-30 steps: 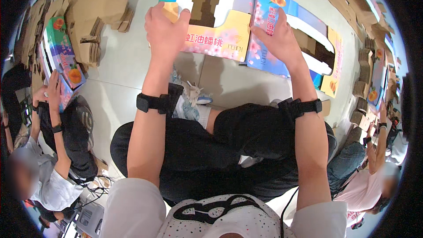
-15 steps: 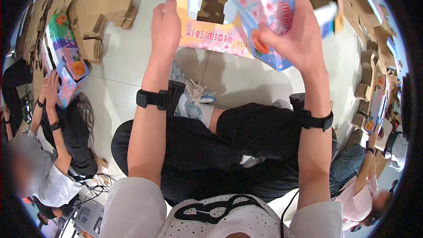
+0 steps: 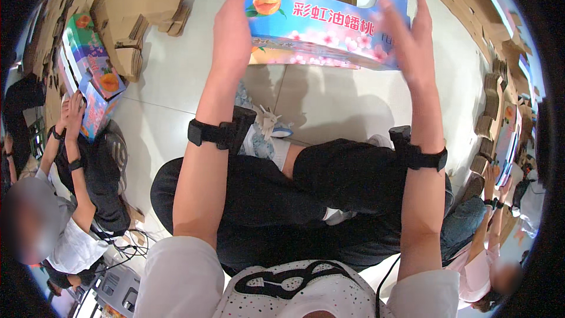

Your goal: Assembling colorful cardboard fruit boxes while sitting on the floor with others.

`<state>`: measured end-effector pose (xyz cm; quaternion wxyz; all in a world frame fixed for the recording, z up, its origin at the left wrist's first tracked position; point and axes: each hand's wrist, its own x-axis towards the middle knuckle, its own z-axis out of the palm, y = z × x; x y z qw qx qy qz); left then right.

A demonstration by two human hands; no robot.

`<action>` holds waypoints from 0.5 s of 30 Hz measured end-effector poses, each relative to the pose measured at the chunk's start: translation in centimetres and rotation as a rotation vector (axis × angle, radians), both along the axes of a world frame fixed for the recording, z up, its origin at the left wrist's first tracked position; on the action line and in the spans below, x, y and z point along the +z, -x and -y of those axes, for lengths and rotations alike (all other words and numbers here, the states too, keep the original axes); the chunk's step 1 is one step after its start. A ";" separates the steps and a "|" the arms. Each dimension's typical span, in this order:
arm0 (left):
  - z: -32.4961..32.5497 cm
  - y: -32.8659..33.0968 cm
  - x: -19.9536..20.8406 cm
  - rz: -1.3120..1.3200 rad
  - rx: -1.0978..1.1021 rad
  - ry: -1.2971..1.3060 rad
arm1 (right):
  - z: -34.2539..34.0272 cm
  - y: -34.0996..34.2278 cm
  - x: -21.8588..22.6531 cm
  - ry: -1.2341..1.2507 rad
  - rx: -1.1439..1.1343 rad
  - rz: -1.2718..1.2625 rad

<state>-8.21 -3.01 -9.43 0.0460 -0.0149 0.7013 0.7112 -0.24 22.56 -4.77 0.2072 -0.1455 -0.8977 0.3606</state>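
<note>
A printed carton (image 3: 318, 26) in blue and pink, with a peach picture and blossoms, stands in front of me at the top of the view. White-edged cut-outs in its top show brown board inside. A pale yellow strip runs along its lower edge. My left hand (image 3: 231, 41) presses against the carton's left side, gripping its edge; part of its fingers is hidden. At the right corner my right hand (image 3: 415, 44) is open, thumb and fingers spread and slightly blurred, close to the front panel. Whether it touches the panel is hard to tell.
Flat brown cardboard blanks (image 3: 135, 0) lie stacked at the far left, and more cardboard stacks (image 3: 488, 106) stand at the right. A person on each side handles a similar carton (image 3: 88, 70). Black cables (image 3: 132, 241) and a grey case (image 3: 118, 291) lie lower left.
The yellow flap my left hand held and the blue panel in my right hand have come together, the blue panel now in front. My right hand has lowered and spread its fingers.
</note>
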 end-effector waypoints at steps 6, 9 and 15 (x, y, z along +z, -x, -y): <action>1.0 -0.2 1.2 0.143 -0.110 -0.089 | -1.1 -0.5 -1.2 0.740 0.062 0.304; 1.8 0.0 2.3 0.145 -0.057 -0.184 | -0.8 -0.5 -1.2 0.737 0.099 0.262; 3.3 1.5 0.5 0.336 -0.067 -0.166 | -1.0 -0.7 1.9 0.741 0.156 0.153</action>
